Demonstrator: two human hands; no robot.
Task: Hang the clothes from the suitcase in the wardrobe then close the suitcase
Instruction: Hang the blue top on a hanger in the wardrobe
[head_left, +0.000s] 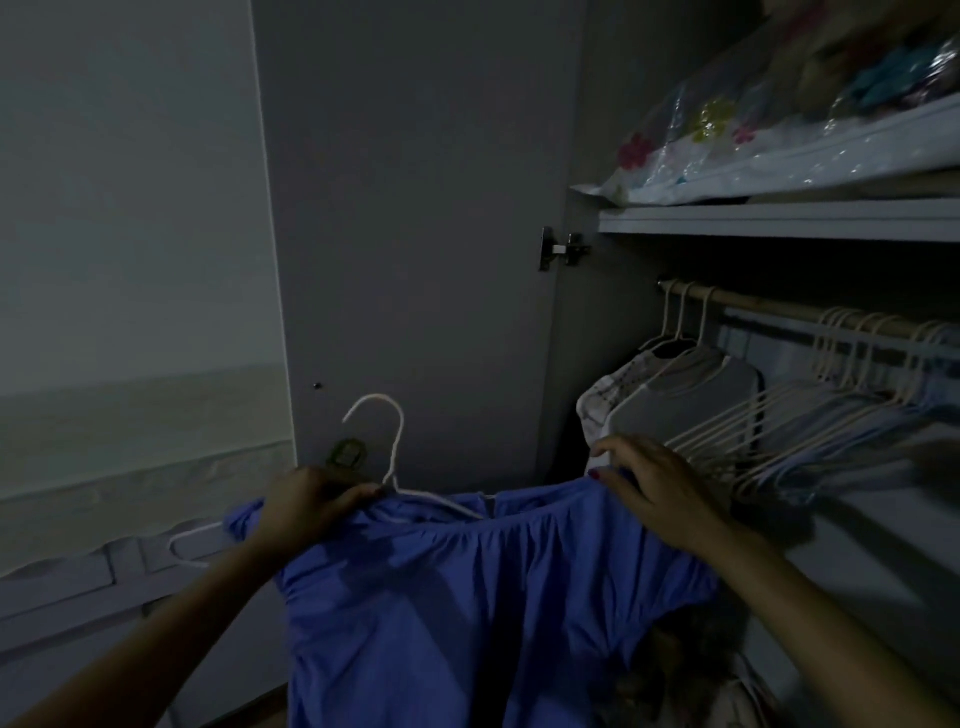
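A blue garment (467, 597) hangs in front of me on a white wire hanger (393, 457) whose hook points up and left. My left hand (306, 506) grips the garment's left shoulder together with the hanger. My right hand (654, 488) pinches the fabric at the right shoulder. The wardrobe rail (769, 309) runs at upper right, above and behind my right hand. The suitcase is out of view.
The open wardrobe door (415, 234) stands straight ahead. Shirts on hangers (675, 395) hang at the rail's left end, with several bare hangers (831, 405) to their right. A shelf (779, 221) above carries plastic-wrapped bedding (779, 150). A second white hanger (192, 545) shows at lower left.
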